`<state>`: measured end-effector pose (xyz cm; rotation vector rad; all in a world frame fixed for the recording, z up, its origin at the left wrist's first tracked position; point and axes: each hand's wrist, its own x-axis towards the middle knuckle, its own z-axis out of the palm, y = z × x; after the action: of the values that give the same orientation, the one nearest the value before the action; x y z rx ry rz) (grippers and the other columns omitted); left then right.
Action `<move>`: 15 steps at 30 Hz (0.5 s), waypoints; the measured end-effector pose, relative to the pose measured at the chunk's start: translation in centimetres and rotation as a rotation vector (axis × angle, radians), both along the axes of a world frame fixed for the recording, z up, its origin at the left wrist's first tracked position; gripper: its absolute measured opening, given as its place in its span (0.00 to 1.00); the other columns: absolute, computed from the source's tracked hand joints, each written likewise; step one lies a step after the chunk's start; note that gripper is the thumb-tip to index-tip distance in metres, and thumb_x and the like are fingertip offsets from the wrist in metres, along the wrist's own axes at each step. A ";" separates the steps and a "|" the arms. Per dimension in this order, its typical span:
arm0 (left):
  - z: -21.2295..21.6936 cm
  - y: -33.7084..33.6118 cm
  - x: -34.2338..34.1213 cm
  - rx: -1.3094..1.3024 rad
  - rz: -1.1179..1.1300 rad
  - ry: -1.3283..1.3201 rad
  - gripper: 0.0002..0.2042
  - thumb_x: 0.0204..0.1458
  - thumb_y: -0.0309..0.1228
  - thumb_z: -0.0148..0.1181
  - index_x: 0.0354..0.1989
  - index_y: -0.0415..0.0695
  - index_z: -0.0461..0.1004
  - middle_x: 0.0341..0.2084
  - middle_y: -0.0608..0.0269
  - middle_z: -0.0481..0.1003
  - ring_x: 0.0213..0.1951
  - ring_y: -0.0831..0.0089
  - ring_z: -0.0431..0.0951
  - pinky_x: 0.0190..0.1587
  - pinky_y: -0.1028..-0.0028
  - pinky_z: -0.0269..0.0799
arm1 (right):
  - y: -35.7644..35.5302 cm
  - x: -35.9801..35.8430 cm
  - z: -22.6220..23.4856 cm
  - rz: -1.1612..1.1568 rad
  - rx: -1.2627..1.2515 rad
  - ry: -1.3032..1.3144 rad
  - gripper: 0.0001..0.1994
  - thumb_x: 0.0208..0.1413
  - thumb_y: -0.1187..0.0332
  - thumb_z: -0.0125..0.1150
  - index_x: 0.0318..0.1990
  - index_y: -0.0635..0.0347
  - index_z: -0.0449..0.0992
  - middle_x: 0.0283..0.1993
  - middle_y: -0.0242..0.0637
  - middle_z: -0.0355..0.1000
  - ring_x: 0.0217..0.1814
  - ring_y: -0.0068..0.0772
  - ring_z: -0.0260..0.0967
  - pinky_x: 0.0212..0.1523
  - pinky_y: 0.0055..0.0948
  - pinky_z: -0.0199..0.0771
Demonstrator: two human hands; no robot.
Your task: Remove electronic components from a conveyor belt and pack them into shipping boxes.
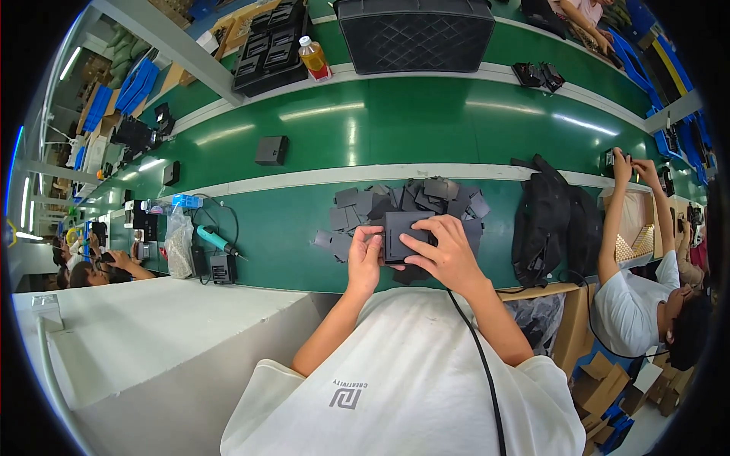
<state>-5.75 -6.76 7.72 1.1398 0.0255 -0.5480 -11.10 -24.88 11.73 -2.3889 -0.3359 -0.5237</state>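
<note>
Both my hands are at a black box-shaped plastic casing (397, 237), raised over the near edge of the green bench. My left hand (366, 254) grips its left side, fingers behind and thumb along the edge. My right hand (449, 251) is closed around its right side, with fingers pressed on the upper face. Just behind the casing lies a loose heap of thin dark rectangular plates (435, 190), partly covered by my hands and the casing. What is inside the casing cannot be seen.
Left on the bench are a teal electric screwdriver (217, 239), a clear plastic bag (179, 243) and a black block (223, 269). Black cloth (544, 220) lies right. Beyond, a dark box (271, 150) sits on the green belt. Co-workers (646, 304) work at both sides.
</note>
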 end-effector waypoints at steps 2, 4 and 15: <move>-0.1 0.3 -0.2 0.012 0.007 0.014 0.09 0.63 0.31 0.46 0.47 0.40 0.59 0.32 0.52 0.71 0.26 0.69 0.76 0.23 0.71 0.81 | 0.3 -0.1 -0.1 -0.001 0.005 -0.001 0.19 0.41 0.66 0.70 0.45 0.49 0.78 0.50 0.32 0.67 0.51 0.36 0.61 0.55 0.37 0.60; -0.2 0.7 -0.3 0.028 0.022 0.040 0.10 0.63 0.31 0.47 0.47 0.40 0.59 0.33 0.52 0.71 0.27 0.68 0.76 0.24 0.70 0.81 | 0.7 -0.3 -0.2 -0.002 0.009 -0.004 0.19 0.41 0.66 0.70 0.46 0.48 0.79 0.50 0.32 0.68 0.50 0.37 0.61 0.54 0.38 0.60; 1.2 0.0 -1.2 0.044 -0.073 0.013 0.15 0.57 0.26 0.56 0.49 0.44 0.59 0.38 0.54 0.71 0.31 0.68 0.76 0.29 0.73 0.78 | 0.7 -1.3 0.7 -0.138 0.182 0.132 0.22 0.42 0.64 0.71 0.49 0.51 0.78 0.66 0.41 0.55 0.64 0.45 0.56 0.65 0.42 0.55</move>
<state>-6.94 -6.74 8.87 1.1835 0.0070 -0.6220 -12.43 -24.22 12.41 -2.2652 -0.0615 -0.4364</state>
